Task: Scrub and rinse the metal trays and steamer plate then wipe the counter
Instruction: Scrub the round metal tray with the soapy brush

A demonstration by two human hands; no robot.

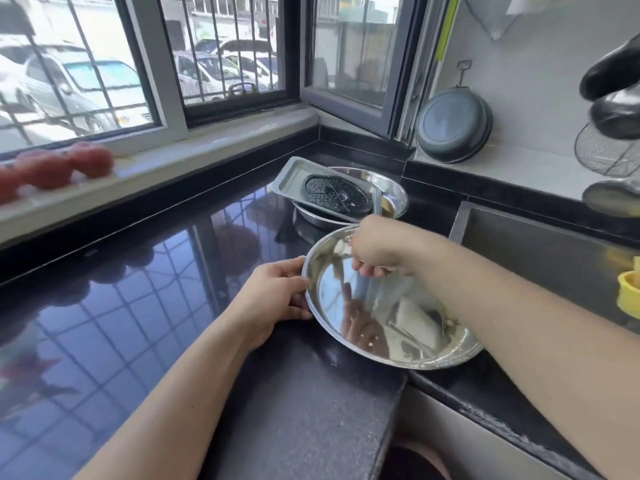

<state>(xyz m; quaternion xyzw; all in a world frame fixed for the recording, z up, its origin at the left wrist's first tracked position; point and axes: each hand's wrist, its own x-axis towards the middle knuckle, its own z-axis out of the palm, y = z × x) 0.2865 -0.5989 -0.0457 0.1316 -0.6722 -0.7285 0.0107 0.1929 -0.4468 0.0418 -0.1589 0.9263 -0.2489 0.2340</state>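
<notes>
Round metal tray [381, 317] sits on the dark surface [138, 289] beside the sink [540, 251]. Left hand [273, 292] grips its left rim; right hand [372, 252], fingers curled, reaches inside, its hold unclear. Steamer plate [336, 197] lies behind on stacked trays [391, 192].

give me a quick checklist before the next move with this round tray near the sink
1. Left hand grips the round tray rim: ok.
2. Right hand holds a scrubber: cannot tell, its fingers are curled over the tray.
3. Tray fully supported: not ok, one edge overhangs the counter toward the sink.
4. Rectangular tray and steamer plate stacked on a metal basin at the back: ok.
5. Tray clean: cannot tell.
</notes>
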